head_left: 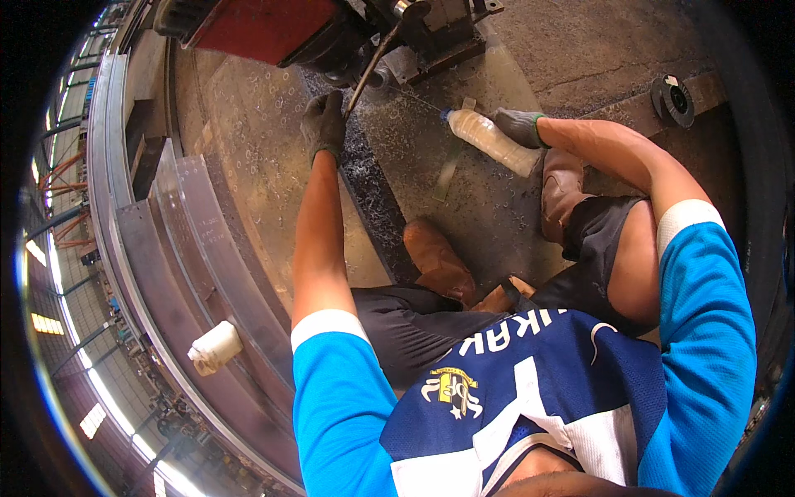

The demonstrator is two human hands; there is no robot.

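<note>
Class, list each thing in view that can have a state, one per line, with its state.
Left gloved hand: curled at the metal lever; grip unclear
Right gloved hand: closed on the plastic bottle
Plastic bottle: tilted, blue cap on, apparently squirting
Metal lever: slanted
White jug: resting on steel, untouched
Black reel: untouched
Brown boots: worn

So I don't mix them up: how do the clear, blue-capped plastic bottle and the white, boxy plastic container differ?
The clear, blue-capped plastic bottle is long and slim; the white, boxy plastic container is squatter. The bottle is see-through, showing pale contents; the container looks milky white. The bottle is held tilted in the grey-gloved right hand, while the container rests untouched on the long metal beams. Both look like plastic.
</note>
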